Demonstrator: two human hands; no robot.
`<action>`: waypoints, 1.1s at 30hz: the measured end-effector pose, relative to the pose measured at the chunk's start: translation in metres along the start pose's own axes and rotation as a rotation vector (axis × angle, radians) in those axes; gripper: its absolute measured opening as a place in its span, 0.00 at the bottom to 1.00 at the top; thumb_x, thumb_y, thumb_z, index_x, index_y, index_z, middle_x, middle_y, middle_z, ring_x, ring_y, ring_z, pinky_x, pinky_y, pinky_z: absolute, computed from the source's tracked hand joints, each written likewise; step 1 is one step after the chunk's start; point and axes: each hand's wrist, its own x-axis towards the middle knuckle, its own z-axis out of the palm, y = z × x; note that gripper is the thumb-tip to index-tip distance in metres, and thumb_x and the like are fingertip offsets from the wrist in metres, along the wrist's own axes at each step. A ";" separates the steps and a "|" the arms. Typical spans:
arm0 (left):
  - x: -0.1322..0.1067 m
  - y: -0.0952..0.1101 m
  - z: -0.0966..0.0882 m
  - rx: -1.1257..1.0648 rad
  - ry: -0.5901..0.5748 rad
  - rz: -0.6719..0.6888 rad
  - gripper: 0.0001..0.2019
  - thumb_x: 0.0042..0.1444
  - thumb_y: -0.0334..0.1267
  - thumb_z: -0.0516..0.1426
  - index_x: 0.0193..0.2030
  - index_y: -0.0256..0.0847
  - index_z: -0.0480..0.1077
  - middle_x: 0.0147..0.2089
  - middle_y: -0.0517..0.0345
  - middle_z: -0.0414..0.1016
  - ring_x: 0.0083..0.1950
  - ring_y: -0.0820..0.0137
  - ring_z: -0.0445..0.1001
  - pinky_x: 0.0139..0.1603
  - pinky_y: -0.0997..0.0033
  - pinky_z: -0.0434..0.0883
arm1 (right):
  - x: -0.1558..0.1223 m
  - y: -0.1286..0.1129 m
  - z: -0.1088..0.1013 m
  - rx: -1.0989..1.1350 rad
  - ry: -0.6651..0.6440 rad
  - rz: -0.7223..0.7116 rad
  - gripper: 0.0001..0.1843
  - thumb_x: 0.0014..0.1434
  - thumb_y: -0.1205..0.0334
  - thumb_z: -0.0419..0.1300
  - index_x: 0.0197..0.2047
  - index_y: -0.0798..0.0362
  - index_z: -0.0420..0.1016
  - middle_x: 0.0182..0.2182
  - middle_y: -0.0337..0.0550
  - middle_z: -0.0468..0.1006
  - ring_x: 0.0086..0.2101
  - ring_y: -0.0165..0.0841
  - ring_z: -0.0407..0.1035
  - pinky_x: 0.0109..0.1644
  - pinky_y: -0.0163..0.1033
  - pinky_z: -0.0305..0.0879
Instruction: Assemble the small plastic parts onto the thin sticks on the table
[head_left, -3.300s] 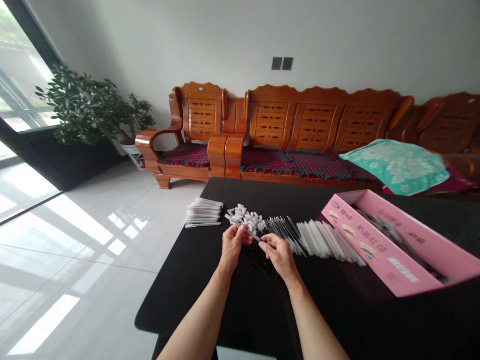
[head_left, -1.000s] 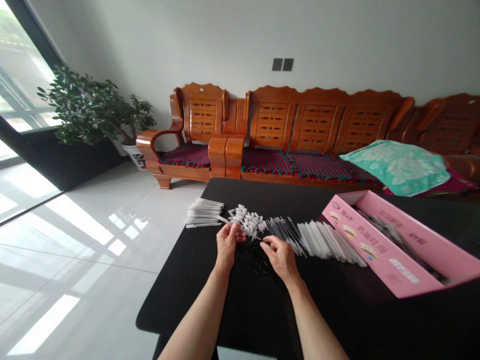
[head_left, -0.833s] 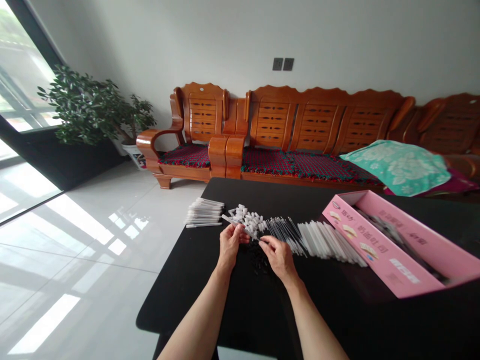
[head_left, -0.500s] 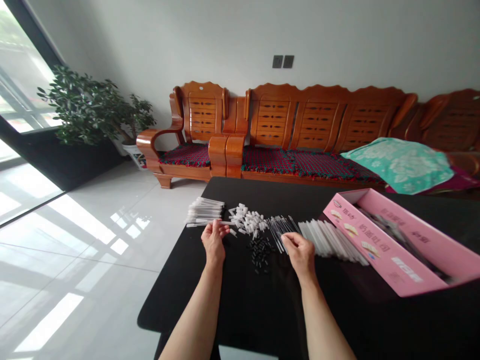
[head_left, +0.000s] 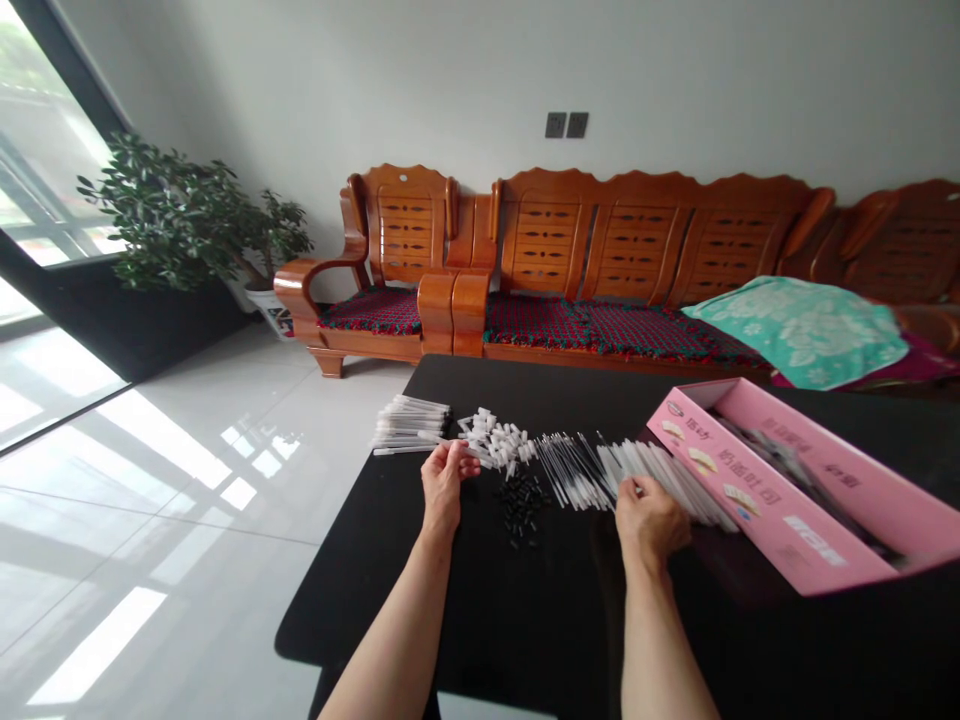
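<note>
My left hand [head_left: 442, 485] is closed in a pinch on a slim white pen-like tube [head_left: 431, 437], just in front of a pile of small white sleeves [head_left: 499, 440]. My right hand [head_left: 651, 520], fingers closed, is at the near side of a row of translucent white tubes [head_left: 664, 475]; what its fingertips hold is hidden. Between the hands lie thin dark pen refills [head_left: 571, 470] and a scatter of small black plugs [head_left: 521, 505]. Behind my left hand is a stack of white pen-like sticks [head_left: 409, 420] with dark ends.
A pink open box [head_left: 780, 510] with grey contents stands at the right of the black table [head_left: 375, 580]. Beyond the table is a wooden sofa [head_left: 547, 230] with a turquoise cloth [head_left: 810, 325] on it. A potted plant [head_left: 172, 215] stands at the left.
My right hand has moved right, from the dark refills to the translucent tubes. My left hand has shifted slightly right towards the white sleeves, still pinching.
</note>
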 end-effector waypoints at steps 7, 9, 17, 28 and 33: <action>-0.002 0.000 0.001 -0.001 -0.031 -0.001 0.22 0.49 0.53 0.67 0.37 0.34 0.75 0.26 0.57 0.76 0.27 0.70 0.76 0.28 0.73 0.74 | -0.005 -0.003 0.006 0.085 -0.019 -0.222 0.13 0.56 0.57 0.58 0.31 0.51 0.84 0.22 0.47 0.78 0.19 0.31 0.59 0.26 0.37 0.44; -0.002 0.000 0.001 -0.006 -0.056 0.001 0.22 0.49 0.53 0.67 0.38 0.34 0.75 0.26 0.57 0.76 0.27 0.70 0.76 0.28 0.73 0.74 | -0.004 -0.002 0.007 0.055 -0.071 -0.244 0.11 0.55 0.58 0.60 0.28 0.49 0.83 0.21 0.46 0.77 0.18 0.30 0.58 0.25 0.37 0.43; -0.015 0.005 0.014 0.014 -0.313 -0.111 0.21 0.51 0.51 0.67 0.40 0.33 0.75 0.30 0.53 0.77 0.29 0.69 0.77 0.29 0.72 0.75 | -0.041 -0.042 0.007 0.460 -0.231 -0.454 0.24 0.66 0.48 0.51 0.45 0.55 0.81 0.36 0.55 0.83 0.34 0.40 0.76 0.38 0.38 0.63; -0.009 0.013 0.012 -0.106 -0.310 -0.121 0.22 0.52 0.49 0.67 0.48 0.35 0.77 0.37 0.53 0.76 0.30 0.75 0.72 0.25 0.80 0.69 | -0.056 -0.064 0.000 0.829 -0.895 -0.486 0.23 0.64 0.45 0.54 0.29 0.55 0.74 0.15 0.34 0.65 0.18 0.26 0.58 0.23 0.32 0.52; -0.008 0.009 0.011 -0.087 -0.279 -0.118 0.19 0.49 0.50 0.68 0.37 0.34 0.76 0.27 0.59 0.71 0.27 0.76 0.70 0.26 0.79 0.68 | -0.054 -0.063 -0.003 0.930 -1.132 -0.315 0.25 0.63 0.41 0.54 0.36 0.57 0.76 0.15 0.33 0.66 0.15 0.24 0.52 0.19 0.31 0.47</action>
